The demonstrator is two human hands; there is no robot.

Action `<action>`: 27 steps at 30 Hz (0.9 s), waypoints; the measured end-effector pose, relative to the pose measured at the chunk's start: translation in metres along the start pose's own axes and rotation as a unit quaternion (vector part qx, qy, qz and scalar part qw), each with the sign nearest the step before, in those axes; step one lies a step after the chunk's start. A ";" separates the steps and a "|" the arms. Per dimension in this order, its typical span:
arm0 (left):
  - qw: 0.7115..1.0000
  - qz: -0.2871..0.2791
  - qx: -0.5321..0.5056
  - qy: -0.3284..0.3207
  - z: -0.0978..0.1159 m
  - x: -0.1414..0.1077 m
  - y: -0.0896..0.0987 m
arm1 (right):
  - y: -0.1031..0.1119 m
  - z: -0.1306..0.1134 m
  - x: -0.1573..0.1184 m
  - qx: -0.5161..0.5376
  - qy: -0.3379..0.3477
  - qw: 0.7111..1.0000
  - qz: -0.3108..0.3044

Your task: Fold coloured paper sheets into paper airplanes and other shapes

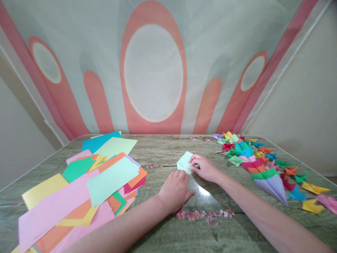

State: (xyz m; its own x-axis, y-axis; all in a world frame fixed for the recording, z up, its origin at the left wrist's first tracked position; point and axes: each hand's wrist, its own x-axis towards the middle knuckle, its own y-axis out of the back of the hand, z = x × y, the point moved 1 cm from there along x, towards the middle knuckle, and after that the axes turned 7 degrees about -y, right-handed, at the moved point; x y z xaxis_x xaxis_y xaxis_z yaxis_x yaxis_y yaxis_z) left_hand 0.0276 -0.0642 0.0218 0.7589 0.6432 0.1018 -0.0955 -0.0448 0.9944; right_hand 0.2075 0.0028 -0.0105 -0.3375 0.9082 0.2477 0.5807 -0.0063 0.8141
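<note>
A small sheet of light green paper [184,162], folded with a pointed corner, lies on the table in front of me. My left hand [175,188] rests palm down at its near edge, fingertips on the paper and thumb stretched out to the side. From the right, my right hand [204,167] pinches the paper's right side between thumb and fingers. Part of the folded sheet is hidden under both hands.
Loose coloured paper sheets [113,179] lie in an overlapping heap on the left of the wood-patterned table [163,151]. Along the right side spread many small folded paper figures [247,151], with a stack of folded purple paper [271,186] among them. A printed cloth [155,70] hangs behind.
</note>
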 end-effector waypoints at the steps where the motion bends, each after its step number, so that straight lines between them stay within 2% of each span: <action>1: 1.000 0.002 0.000 0.000 0.000 0.000 0.000 | 0.000 0.000 0.000 -0.001 0.000 1.000 0.000; 14: 1.000 -0.004 -0.004 0.000 -0.001 0.000 0.000 | 0.002 -0.001 0.000 -0.009 0.002 1.000 -0.003; 19: 1.000 0.010 -0.001 0.003 -0.002 -0.001 0.001 | 0.001 0.000 0.001 -0.013 0.007 1.000 -0.004; 23: 1.000 0.024 0.007 -0.019 -0.003 -0.002 0.002 | 0.001 -0.001 0.001 -0.012 0.009 1.000 -0.001; 27: 0.999 0.014 0.006 -0.043 -0.007 -0.001 0.001 | 0.001 -0.002 0.001 -0.011 0.014 1.000 0.008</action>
State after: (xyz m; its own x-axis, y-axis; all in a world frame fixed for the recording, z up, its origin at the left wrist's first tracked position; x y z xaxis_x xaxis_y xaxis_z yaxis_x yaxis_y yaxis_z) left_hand 0.0221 -0.0597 0.0221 0.8092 0.5729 0.1304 -0.1098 -0.0706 0.9914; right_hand 0.2062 0.0025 -0.0079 -0.3499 0.8957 0.2745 0.5690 -0.0296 0.8218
